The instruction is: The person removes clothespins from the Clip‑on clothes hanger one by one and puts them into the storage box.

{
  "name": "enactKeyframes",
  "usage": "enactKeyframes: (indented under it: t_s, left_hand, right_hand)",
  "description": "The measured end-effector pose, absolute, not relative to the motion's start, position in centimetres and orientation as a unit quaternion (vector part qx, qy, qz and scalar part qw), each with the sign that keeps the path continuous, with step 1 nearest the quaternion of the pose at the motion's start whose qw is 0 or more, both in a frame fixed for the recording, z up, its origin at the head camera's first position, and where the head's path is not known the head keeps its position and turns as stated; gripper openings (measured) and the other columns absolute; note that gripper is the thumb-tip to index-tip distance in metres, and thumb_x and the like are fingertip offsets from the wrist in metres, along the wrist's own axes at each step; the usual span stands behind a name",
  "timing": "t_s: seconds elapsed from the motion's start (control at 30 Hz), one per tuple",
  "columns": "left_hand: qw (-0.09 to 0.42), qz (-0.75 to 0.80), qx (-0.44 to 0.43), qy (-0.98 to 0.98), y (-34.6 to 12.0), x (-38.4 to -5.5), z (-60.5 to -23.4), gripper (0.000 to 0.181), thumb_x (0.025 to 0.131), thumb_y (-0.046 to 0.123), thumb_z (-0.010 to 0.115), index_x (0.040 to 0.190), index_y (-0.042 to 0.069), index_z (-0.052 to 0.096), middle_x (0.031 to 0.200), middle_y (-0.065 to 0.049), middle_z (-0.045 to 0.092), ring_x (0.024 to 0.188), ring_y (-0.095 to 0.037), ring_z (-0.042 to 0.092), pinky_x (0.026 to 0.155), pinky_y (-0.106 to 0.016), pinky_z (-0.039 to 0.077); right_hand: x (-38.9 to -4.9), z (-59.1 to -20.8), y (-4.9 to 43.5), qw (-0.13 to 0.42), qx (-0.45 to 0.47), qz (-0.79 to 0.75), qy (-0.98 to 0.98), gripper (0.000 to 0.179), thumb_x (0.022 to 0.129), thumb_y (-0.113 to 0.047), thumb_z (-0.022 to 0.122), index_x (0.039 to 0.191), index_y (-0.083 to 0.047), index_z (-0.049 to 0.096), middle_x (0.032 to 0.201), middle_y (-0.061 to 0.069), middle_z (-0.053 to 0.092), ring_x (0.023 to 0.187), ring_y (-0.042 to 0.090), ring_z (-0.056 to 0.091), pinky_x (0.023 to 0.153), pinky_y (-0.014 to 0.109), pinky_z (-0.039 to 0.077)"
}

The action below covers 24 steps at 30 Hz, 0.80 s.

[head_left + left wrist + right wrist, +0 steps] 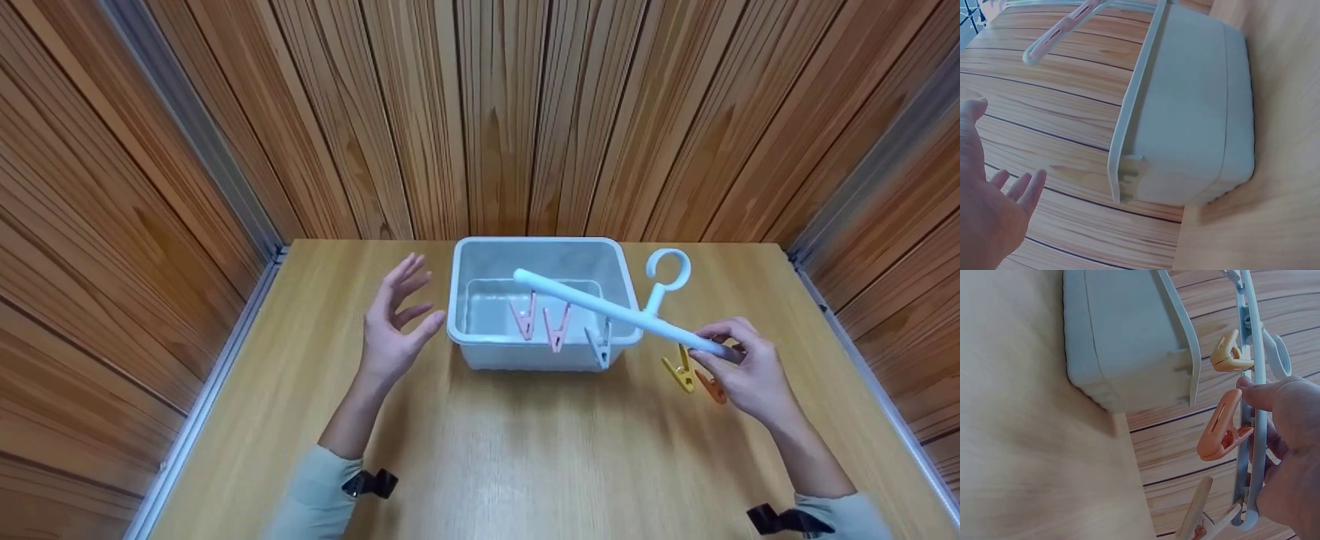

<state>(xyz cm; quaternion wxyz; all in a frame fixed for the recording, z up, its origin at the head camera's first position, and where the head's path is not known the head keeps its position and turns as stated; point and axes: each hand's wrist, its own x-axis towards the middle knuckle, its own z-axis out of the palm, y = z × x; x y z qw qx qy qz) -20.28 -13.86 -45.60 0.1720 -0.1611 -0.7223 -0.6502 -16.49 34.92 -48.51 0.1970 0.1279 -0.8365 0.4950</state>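
Note:
My right hand [752,375] pinches one end of a light blue clip hanger [589,301] between thumb and fingers. The hanger slants up to the left above a bin, its round hook [684,262] pointing up. Clothespins hang along the bar: two pink clothespins [556,330], a grey-blue clothespin [599,345], a yellow clothespin [682,373] and an orange clothespin [710,386]. In the right wrist view, a beige clothespin [1195,509] also hangs at the near end. Left of the bin, my left hand [397,326] is raised with fingers spread and holds nothing.
The pale grey-blue rectangular bin [536,358] stands upright at the back middle of the wooden table [480,450]. Wood-panelled walls [495,120] rise behind and at both sides, with metal rails [217,375] along the table's side edges.

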Motion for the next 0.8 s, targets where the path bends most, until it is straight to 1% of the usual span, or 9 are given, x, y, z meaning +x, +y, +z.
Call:
enactKeyframes:
  t_s: [0.07,0.17,0.33,0.47,0.63,0.8]
  left_hand:
    - [0.164,-0.655,-0.163,-0.72,-13.4,-20.2,-45.6,0.084,0.096,0.002,0.084,0.17,0.006,0.044,0.174,-0.017,0.053,0.153,-0.042,0.061,0.111,-0.04,0.065]
    - [0.154,-0.661,-0.169,-0.715,-12.8,-20.2,-45.6,0.083,0.097,0.003,0.084,0.17,0.007,0.044,0.173,-0.018,0.053,0.152,-0.041,0.063,0.109,-0.038,0.065]
    - [0.148,-0.668,-0.191,-0.704,-11.9,-20.1,-45.6,0.082,0.095,-0.006,0.082,0.168,0.002,0.044,0.172,-0.021,0.054,0.148,-0.043,0.066,0.106,-0.038,0.066]
    - [0.142,-0.673,-0.206,-0.696,-11.2,-19.9,-45.6,0.082,0.094,-0.012,0.08,0.167,0.0,0.044,0.168,-0.023,0.058,0.141,-0.043,0.071,0.102,-0.036,0.068]
    - [0.124,-0.674,-0.216,-0.696,-10.5,-19.7,-45.7,0.08,0.096,-0.006,0.082,0.167,0.003,0.046,0.166,-0.021,0.06,0.136,-0.038,0.075,0.101,-0.035,0.068]
    - [0.118,-0.674,-0.215,-0.697,-9.9,-19.4,-45.7,0.079,0.096,-0.001,0.086,0.165,0.004,0.05,0.162,-0.019,0.065,0.129,-0.035,0.079,0.1,-0.034,0.068]
  right_hand:
    - [-16.4,-48.3,34.5,0.199,0.126,0.491,-0.839,0.029,0.089,0.025,0.078,0.113,0.01,0.074,0.107,-0.017,0.063,0.096,0.004,0.061,0.085,0.004,0.055]
    - [-16.3,-48.1,34.0,0.205,0.124,0.49,-0.838,0.029,0.088,0.024,0.079,0.113,0.009,0.075,0.107,-0.017,0.063,0.096,0.003,0.062,0.087,0.003,0.055]
    - [-16.2,-47.8,33.0,0.217,0.135,0.481,-0.839,0.03,0.086,0.024,0.082,0.11,0.007,0.078,0.108,-0.016,0.064,0.097,0.002,0.063,0.088,0.003,0.055]
    - [-16.1,-47.6,32.3,0.217,0.137,0.476,-0.841,0.029,0.087,0.022,0.082,0.111,0.005,0.078,0.11,-0.017,0.064,0.098,0.001,0.063,0.09,0.003,0.056]
    - [-16.1,-47.5,31.5,0.221,0.133,0.474,-0.842,0.028,0.087,0.022,0.082,0.11,0.006,0.078,0.109,-0.016,0.064,0.096,0.0,0.064,0.09,0.004,0.056]
    - [-16.2,-47.5,30.7,0.229,0.136,0.473,-0.84,0.027,0.087,0.022,0.082,0.109,0.006,0.078,0.108,-0.015,0.064,0.096,-0.002,0.065,0.09,0.003,0.056]
